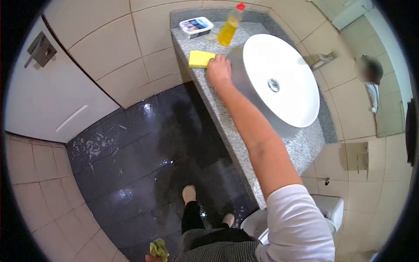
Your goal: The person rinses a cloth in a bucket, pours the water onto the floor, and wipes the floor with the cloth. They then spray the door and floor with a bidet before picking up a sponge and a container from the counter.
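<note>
My right hand reaches forward over the grey granite countertop, its fingers closed on the near end of a yellow sponge. The sponge lies at the counter's edge, left of the white oval basin. Low at the bottom edge, my left hand is mostly cut off by the frame. It grips a crumpled yellow-green cloth down beside my body. Behind the sponge stands a clear bottle of yellow liquid with a red cap.
A lidded plastic tub sits in the counter's back corner. The dark tiled floor is wet, with foam near the white door. A toilet stands at the lower right, and a wall tap juts beside the basin.
</note>
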Demonstrator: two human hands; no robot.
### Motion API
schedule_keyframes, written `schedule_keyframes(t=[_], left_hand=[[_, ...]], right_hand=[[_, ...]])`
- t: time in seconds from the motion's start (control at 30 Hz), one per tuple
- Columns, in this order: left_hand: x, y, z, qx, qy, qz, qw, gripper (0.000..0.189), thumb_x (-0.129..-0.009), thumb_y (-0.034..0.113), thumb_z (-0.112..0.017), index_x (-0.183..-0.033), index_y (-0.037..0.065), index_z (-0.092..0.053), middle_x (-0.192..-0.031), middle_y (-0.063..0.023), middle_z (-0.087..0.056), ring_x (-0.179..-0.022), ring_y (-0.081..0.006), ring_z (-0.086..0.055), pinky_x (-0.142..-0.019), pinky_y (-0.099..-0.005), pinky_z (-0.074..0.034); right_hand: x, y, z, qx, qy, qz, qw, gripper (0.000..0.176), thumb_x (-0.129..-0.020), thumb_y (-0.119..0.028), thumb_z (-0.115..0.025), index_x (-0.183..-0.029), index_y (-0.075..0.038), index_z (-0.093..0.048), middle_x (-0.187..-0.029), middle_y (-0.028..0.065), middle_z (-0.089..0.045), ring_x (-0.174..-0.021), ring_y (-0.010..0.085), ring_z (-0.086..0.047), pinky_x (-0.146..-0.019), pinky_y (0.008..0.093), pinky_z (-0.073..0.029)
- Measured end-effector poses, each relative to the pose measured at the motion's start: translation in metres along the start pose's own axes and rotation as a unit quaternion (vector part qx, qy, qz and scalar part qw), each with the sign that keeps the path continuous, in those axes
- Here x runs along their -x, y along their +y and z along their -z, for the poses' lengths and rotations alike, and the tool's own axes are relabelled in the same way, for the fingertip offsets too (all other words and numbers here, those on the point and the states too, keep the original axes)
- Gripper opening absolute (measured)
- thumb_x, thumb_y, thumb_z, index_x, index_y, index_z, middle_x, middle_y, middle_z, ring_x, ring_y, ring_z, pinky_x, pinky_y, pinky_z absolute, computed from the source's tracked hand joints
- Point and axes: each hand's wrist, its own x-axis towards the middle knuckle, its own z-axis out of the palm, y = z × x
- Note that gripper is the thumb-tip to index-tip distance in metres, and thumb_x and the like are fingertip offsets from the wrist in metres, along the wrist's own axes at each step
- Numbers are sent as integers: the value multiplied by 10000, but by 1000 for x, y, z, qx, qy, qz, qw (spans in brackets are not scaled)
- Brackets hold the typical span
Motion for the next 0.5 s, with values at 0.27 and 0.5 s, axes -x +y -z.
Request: schedule_keyframes(t=[0.27,0.5], left_hand=[[12,155,79,145,37,-152,977,185,-724,52,-653,-907,31,-633,-758,-48,-649,-663,-206,-634,-616,-369,-526],[31,304,121,277,62,-211,935,501,-591,-59,-639,-1085,-9,-574,-974,-40,-639,-864,-154,-610,-763,-306,-496]], right_hand=[[-17,-7,-7,-73,-105,40,991,274,-849,-164,-459,-1108,-138,-544,-1037,91,-555,-1046,271,-514,-830,468,-407],[-52,-14,-28,-159,-96,47,981,308,-785,-203,-531,-1068,-83,-553,-1080,117,-540,-1071,291,-502,-836,492,-414]])
